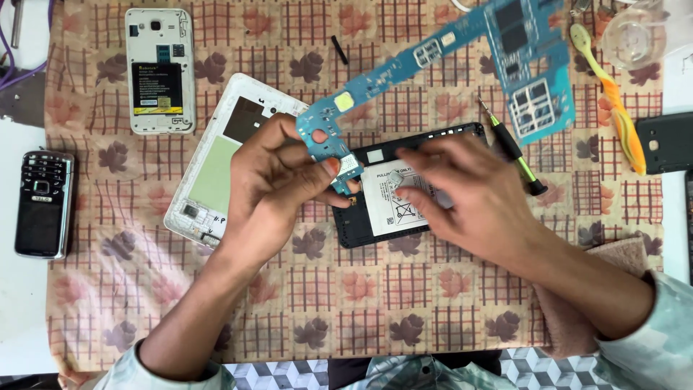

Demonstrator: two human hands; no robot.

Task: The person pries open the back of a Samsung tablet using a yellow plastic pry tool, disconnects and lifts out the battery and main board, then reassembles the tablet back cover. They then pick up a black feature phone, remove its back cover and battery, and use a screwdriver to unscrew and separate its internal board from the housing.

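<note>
My left hand point(278, 184) pinches the lower end of a long blue circuit board point(447, 50), which rises diagonally toward the top right. My right hand point(462, 191) rests with spread, blurred fingers over the white battery point(386, 206) inside a black tablet frame point(354, 231) at the middle of the cloth. It holds nothing that I can see. A white tablet back cover point(216, 159) lies under and to the left of my left hand.
A white phone with its back off and battery showing point(159, 70) lies top left. A black keypad phone point(42, 204) sits at the left edge. A small screwdriver point(512, 148), an orange-yellow toothbrush point(613, 101), a clear round dish point(633, 36) and a black cover point(668, 141) lie on the right.
</note>
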